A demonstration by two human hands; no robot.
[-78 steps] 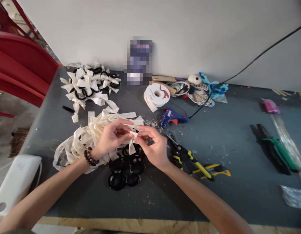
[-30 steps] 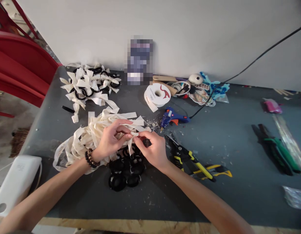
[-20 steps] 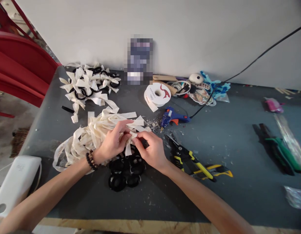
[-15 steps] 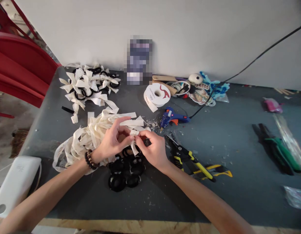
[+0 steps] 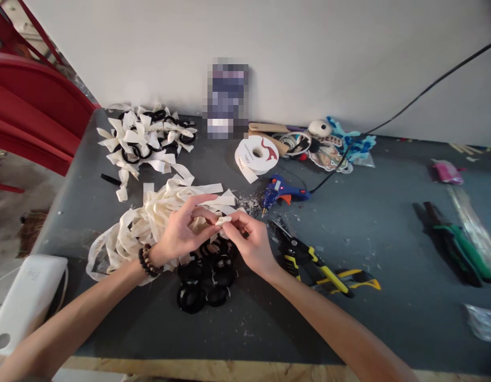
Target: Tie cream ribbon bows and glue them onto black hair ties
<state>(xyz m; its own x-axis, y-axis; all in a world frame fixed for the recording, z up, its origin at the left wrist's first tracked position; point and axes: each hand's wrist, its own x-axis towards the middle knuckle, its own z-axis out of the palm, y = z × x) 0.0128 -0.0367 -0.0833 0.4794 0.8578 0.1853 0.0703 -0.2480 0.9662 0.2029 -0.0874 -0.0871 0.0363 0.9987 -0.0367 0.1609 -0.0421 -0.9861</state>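
Between the fingertips of both hands is a short piece of cream ribbon (image 5: 223,219), folded small. My left hand (image 5: 186,225) pinches its left end, and beaded bracelets circle that wrist. From the other side my right hand (image 5: 251,239) grips it with thumb and forefinger. Beneath and left of my left hand lies a heap of cream ribbon strips (image 5: 149,217). Several black hair ties (image 5: 205,281) lie just below the hands. A blue glue gun (image 5: 283,191) rests beyond my right hand, its tip pointing toward me.
Finished-looking ribbon bows on black ties (image 5: 145,138) pile up at the back left. A ribbon spool (image 5: 256,155) stands behind the glue gun. Yellow-black pliers (image 5: 317,265) and green-handled pliers (image 5: 456,244) lie rightward. A white power bank (image 5: 26,302) sits at the left edge.
The ribbon's tail, which hung down below the fingers, is now folded up between the fingertips. Both hands stay in nearly the same place.
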